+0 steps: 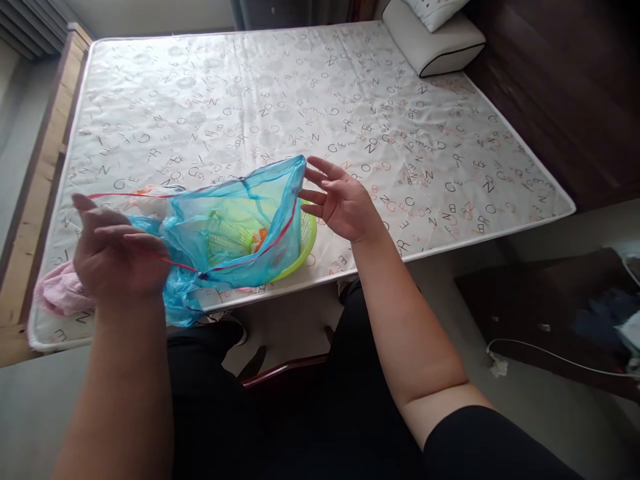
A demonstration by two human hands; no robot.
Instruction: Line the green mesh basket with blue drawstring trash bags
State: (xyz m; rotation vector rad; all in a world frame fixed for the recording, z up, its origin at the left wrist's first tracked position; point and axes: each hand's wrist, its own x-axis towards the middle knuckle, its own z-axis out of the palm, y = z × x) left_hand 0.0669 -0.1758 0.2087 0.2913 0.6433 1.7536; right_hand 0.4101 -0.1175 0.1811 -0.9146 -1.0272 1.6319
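Nearest us, our left hand (pixel 120 257) hangs at about nine o'clock of our view with its fingers half curled, and the red drawstring (pixel 130 195) of the thin blue bag (pixel 193 230) stretches out from it in two strands; blur means we cannot tell how firmly it is gripped. Across the bag, at its three o'clock, our right hand (pixel 350 207) has its fingers fanned apart, tips against the far corner of the rim and no grip that we can see. We judge that the two hands pull against each other so the limp film stands wide at the mouth instead of collapsing. Behind the bag, its bare rim showing at the bag's four o'clock, sits a green basket (pixel 308 243), with something orange (pixel 260 239) visible through the film; its spot by the edge probably suits our easy reach. A pink cloth (pixel 63 291) lies past the left hand, towards eight o'clock, perhaps set aside to leave room. All rest on the lettered mattress (pixel 280 127), and at its far end, at one o'clock, a pale bolster (pixel 433 40) lies against the dark headboard (pixel 545 87), likely for support.
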